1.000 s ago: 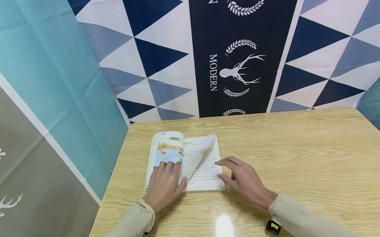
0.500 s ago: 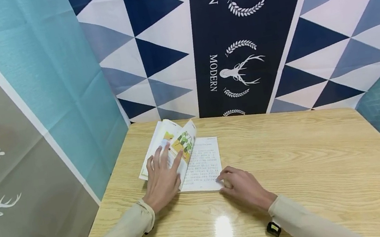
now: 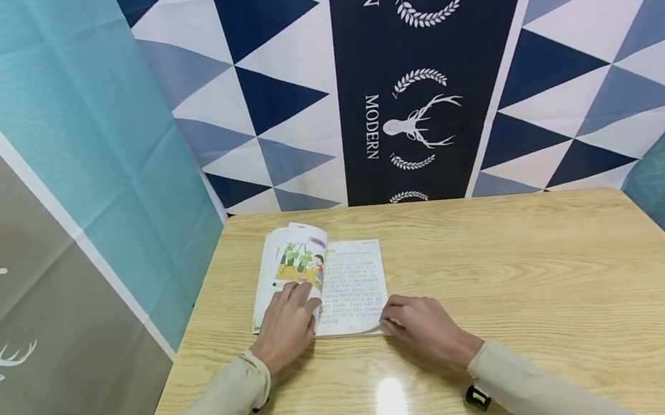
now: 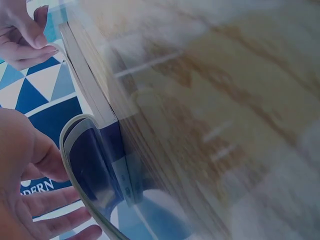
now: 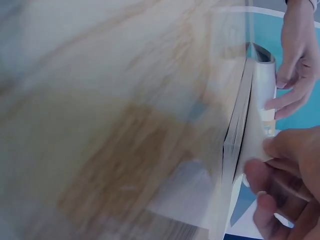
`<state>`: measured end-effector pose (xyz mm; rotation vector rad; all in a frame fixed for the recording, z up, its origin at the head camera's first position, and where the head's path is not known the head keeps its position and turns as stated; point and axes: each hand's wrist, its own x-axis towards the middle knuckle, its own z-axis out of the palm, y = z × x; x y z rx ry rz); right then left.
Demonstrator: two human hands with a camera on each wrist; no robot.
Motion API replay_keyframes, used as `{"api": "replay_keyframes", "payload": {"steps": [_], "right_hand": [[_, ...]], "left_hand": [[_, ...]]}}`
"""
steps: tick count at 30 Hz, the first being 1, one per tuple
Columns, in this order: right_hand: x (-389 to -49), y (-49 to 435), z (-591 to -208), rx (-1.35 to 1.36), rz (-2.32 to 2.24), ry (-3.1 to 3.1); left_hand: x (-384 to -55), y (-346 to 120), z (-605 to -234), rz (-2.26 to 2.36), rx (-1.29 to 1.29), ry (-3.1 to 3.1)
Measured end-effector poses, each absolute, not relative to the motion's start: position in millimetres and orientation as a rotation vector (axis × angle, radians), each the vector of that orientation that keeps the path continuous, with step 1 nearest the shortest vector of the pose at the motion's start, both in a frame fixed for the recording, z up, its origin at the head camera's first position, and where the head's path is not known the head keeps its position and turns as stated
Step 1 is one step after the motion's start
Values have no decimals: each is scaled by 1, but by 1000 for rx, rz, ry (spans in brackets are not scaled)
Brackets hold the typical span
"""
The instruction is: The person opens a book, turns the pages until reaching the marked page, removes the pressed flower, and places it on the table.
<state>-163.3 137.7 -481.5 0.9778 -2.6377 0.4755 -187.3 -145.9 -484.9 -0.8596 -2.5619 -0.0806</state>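
An open book [image 3: 351,281] lies on the left half of the table, its left pages bowed upward and showing a colour picture [image 3: 298,260]. My left hand [image 3: 286,324] rests on the lower part of those left pages with its fingers spread loosely. At the lower right corner of the text page, my right hand [image 3: 423,324] pinches the paper between thumb and fingers. In the right wrist view, that page [image 5: 254,132] is lifted off the block beneath it. The left wrist view shows the left half of the book [image 4: 75,145] curving beside my left fingers.
The wooden table [image 3: 546,275] extends right of the book and toward me. A patterned cloth [image 3: 404,80] hangs behind the far edge, and another cloth [image 3: 98,128] hangs along the left side. A small black device [image 3: 478,398] sits at my right sleeve.
A page with a plant picture has turned over to the left and now lies under my left hand. My right hand has moved down to the lower right corner and now pinches a page.
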Motion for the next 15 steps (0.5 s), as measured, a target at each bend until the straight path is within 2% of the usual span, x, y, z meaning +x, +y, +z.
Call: {"api": "replay_keyframes", "payload": {"steps": [8, 15], "right_hand": [[-164, 137, -480, 978, 514, -2547], [-165, 138, -478, 856, 693, -2625]], "left_hand": [[-188, -145, -483, -92, -867, -2525], [-186, -143, -482, -90, -837, -2551]]}}
